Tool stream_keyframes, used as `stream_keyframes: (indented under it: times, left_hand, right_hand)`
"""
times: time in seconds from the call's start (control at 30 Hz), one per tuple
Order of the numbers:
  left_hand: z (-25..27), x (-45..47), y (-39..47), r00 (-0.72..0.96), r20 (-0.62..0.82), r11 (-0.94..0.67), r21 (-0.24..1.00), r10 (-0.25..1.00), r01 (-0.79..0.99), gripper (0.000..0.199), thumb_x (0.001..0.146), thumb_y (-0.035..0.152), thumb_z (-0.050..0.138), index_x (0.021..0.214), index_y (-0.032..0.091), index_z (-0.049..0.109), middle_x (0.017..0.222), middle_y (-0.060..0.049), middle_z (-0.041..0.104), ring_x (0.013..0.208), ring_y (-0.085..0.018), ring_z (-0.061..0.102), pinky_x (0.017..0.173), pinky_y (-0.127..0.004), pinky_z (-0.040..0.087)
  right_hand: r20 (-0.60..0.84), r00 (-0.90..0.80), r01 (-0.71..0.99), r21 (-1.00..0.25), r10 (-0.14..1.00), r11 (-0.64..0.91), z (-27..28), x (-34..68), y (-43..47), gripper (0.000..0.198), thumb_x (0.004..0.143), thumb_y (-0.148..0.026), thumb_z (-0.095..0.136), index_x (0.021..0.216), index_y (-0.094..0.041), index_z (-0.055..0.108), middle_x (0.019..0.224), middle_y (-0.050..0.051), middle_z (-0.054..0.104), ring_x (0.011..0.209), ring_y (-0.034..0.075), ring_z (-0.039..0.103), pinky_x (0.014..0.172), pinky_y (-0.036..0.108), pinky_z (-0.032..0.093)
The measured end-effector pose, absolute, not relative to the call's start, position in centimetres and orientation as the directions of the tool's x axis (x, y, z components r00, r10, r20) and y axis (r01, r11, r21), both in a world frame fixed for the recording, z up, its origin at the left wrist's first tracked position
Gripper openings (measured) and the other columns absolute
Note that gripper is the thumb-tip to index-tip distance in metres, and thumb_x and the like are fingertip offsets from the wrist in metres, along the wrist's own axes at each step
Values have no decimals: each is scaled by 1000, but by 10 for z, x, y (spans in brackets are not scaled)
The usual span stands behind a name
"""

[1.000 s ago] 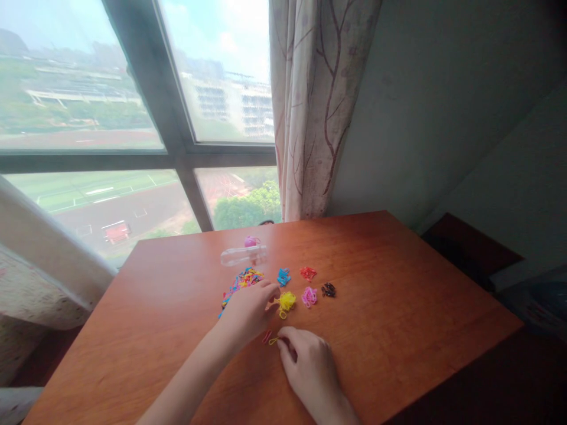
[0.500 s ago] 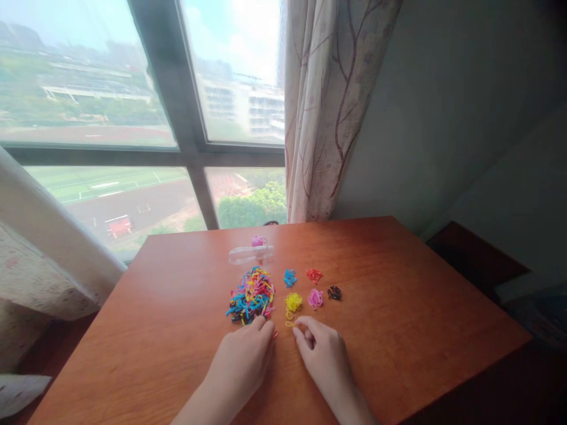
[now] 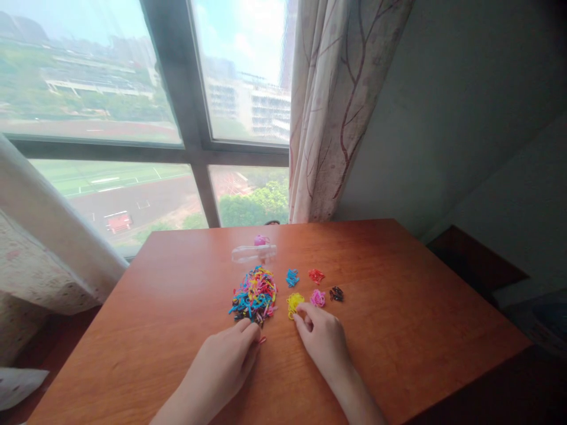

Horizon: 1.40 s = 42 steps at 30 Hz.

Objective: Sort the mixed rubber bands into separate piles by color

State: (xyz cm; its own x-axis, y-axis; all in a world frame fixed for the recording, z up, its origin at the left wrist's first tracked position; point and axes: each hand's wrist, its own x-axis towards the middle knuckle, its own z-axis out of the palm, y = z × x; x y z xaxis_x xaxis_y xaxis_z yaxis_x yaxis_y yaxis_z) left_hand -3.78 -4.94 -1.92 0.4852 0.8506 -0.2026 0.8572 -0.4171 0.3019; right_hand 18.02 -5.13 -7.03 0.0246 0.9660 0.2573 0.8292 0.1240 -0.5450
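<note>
Sunny light comes through a big window [image 3: 245, 65] behind a shiny brown table [image 3: 390, 289], and a curtain [image 3: 321, 124] with branches on it hangs beside the glass. On the table sits a big mixed pile [image 3: 253, 296] of little bands in lots of colors. Just below it, close to the near edge of the pile, is the left hand [image 3: 228, 354], with its back facing up. A little red band [image 3: 262, 340] pokes out right beside its fingertips, but the hand hides them, so I can't tell if they pinch it. The right hand [image 3: 325, 339] is at the yellow pile [image 3: 294, 304]. Its thumb and pointing finger are at the near right edge of the yellow bands, and I can't tell if the tips are together or hold one. Pink bands [image 3: 318, 298] lie just past that hand, with black bands [image 3: 336, 294] to their right. Farther back are blue bands [image 3: 292, 278] and red bands [image 3: 316, 276]. Behind the mixed pile lies a clear plastic thing [image 3: 247, 254], near a small purple thing [image 3: 260, 240].
</note>
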Motion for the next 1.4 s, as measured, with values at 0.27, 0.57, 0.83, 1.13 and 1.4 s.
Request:
stream_keyframes:
  times: [0.27,0.57,0.83,1.13,1.4]
  left_hand:
    - [-19,-41,-49,481,-196,-395,356,854,847,26,98,24,31,87,23,54,94,-3,66,78,-18,66,66,-26,44]
    - [-25,-48,-48,488,-184,-391,396,853,831,21,96,22,34,88,24,54,96,-3,65,82,-18,66,68,-26,44]
    - [-27,-47,-49,487,-178,-378,428,855,821,21,95,21,34,86,23,53,93,-4,66,81,-18,65,69,-25,45]
    - [-30,-46,-47,486,-150,-380,447,861,810,20,94,22,36,85,23,54,90,-3,66,78,-18,65,67,-26,44]
    - [-10,-30,-30,501,-12,-432,489,866,758,17,91,18,42,86,22,57,88,-1,69,79,-16,63,67,-24,43]
  right_hand:
    - [251,20,840,-530,968,120,-70,182,-56,8,86,-19,63,90,-24,69,61,-4,61,56,13,57,58,23,30]
    - [270,-142,771,-573,952,277,-62,177,-64,21,91,-18,49,87,-23,69,71,0,67,64,14,62,62,22,36]
    - [286,-128,812,-520,950,265,-70,177,-63,27,92,-18,47,93,-25,72,81,2,73,72,16,68,66,23,40]
    - [290,-146,790,-542,946,288,-70,172,-66,28,93,-18,44,98,-24,71,85,3,73,77,16,68,69,23,40]
    - [251,-169,824,-495,953,276,-65,168,-70,16,89,-16,48,87,-22,62,67,-2,64,60,13,59,58,25,28]
